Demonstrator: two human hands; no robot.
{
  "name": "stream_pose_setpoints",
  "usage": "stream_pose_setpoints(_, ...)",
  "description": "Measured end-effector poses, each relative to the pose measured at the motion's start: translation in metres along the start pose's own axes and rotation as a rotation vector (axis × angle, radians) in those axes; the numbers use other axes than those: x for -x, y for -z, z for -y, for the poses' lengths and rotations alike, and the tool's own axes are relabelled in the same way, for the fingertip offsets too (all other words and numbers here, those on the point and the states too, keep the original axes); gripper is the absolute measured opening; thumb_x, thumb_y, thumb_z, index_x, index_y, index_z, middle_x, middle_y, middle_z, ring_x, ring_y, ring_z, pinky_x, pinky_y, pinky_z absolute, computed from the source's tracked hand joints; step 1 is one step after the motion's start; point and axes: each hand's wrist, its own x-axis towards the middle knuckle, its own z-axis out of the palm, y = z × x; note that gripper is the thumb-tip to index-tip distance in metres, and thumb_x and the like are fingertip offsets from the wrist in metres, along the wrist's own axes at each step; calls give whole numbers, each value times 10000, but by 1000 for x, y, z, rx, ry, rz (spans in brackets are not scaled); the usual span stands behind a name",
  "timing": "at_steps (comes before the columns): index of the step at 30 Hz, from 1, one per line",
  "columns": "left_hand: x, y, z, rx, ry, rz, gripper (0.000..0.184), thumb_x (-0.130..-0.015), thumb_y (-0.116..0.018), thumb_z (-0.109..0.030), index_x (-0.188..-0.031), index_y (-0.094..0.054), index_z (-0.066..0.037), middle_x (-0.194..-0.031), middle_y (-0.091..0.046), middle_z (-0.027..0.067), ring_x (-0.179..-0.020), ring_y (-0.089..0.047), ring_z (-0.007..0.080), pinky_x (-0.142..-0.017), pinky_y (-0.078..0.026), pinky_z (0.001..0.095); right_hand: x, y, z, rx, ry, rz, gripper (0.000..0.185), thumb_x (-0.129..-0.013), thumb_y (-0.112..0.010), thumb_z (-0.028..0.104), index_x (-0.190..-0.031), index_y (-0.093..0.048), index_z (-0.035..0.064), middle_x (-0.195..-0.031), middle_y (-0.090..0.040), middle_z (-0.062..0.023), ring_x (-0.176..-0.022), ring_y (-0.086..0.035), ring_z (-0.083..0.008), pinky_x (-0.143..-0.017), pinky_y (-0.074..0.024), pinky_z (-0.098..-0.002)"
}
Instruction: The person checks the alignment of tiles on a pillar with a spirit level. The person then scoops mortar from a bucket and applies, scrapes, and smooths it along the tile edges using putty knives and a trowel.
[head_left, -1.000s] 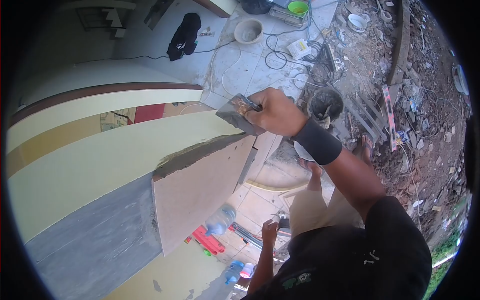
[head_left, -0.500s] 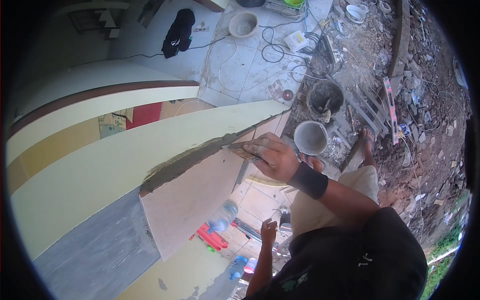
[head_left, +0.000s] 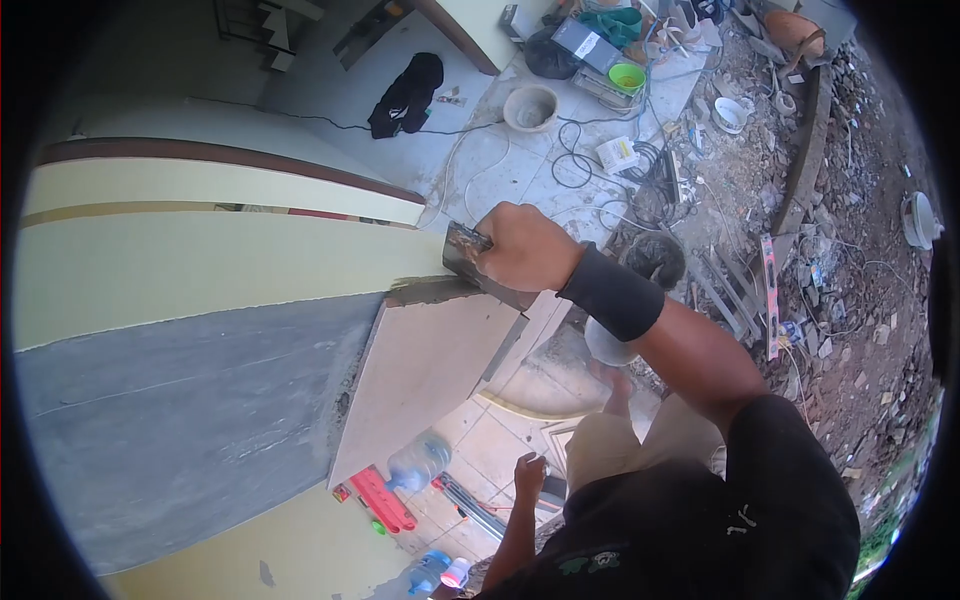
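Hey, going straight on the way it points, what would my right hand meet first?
Probably the cream wall, with the trowel in your right hand leading; depth is unclear, so they may be touching.

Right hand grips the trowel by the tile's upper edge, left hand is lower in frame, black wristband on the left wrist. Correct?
Wristband's wrong: the head view shows the black wristband on the right wrist. Rest holds: right hand grips the trowel by the tile's upper edge, left hand is lower in frame.
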Motion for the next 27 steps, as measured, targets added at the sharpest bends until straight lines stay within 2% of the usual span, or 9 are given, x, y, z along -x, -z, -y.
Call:
stream_pose_setpoints(4,-19,2,13,-45,21,-22,425,-830,-678,-174,-1174,-552,42,-855,-657,133,-681,-610,169,-564,-489,285,9,21,59,-70,84,21,247,-751,-587,155,-706,-629,-84,-593,-565,-272,-590,-621,-402,-604,-499,-426)
stream_pose_setpoints(6,-23,4,17,-61,74,3,413,-857,-669,-194,-1201,-542,-5,-978,-627,123,-802,-626,203,-661,-521,330,18,30,75,-73,155,13,252,-750,-585,157,-692,-620,-86,-585,-561,-270,-581,-619,-396,-596,-499,-422)
stream_pose_setpoints(9,-26,1,15,-3,50,22,422,-860,-673,-204,-1207,-535,-7,-988,-624,127,-816,-620,207,-660,-521,331,33,39,70,-76,280,-173,253,-747,-595,163,-708,-621,-85,-561,-553,-262,-564,-617,-386,-593,-500,-415)
stream_pose_setpoints(13,-17,-6,-2,48,52,1,417,-850,-667,-187,-1205,-539,-11,-989,-620,129,-815,-618,215,-654,-516,338,54,-13,-20,-88,-181,-484,237,-729,-618,166,-768,-659,-64,-673,-599,-294,-632,-628,-425,-629,-505,-447)
stream_pose_setpoints(16,-18,-6,0,52,30,15,396,-843,-665,-180,-1182,-552,-8,-986,-621,124,-800,-619,210,-648,-513,335,73,-66,-49,-100,-221,-538,241,-762,-613,172,-805,-656,-62,-672,-617,-271,-626,-646,-392,-615,-504,-437)
stream_pose_setpoints(19,-20,-7,5,58,3,-25,385,-837,-680,-181,-1154,-567,6,-872,-626,105,-709,-606,176,-587,-494,297,79,-73,-13,-400,-407,-483,250,-779,-635,165,-836,-647,-79,-632,-637,-208,-560,-659,-252,-575,-513,-369)
stream_pose_setpoints(22,-31,-6,15,81,-42,-24,388,-831,-697,-186,-1136,-575,21,-763,-632,100,-610,-588,148,-522,-478,275,83,-72,18,-563,-177,-542,230,-804,-634,134,-858,-651,-88,-629,-640,-164,-560,-652,-165,-556,-509,-336)
stream_pose_setpoints(25,-47,-6,30,33,6,39,337,-862,-652,-187,-1146,-558,-31,-941,-627,103,-760,-622,190,-652,-523,322,94,-60,61,-813,-17,-558,200,-829,-618,104,-895,-662,-80,-652,-651,-136,-596,-643,-138,-569,-502,-317)
stream_pose_setpoints(27,-56,-9,34,72,30,77,333,-859,-656,-188,-1141,-559,-38,-941,-628,97,-762,-624,189,-654,-527,326,86,-54,54,-616,78,-626,191,-836,-616,101,-901,-667,-71,-667,-661,-130,-610,-639,-132,-582,-501,-309)
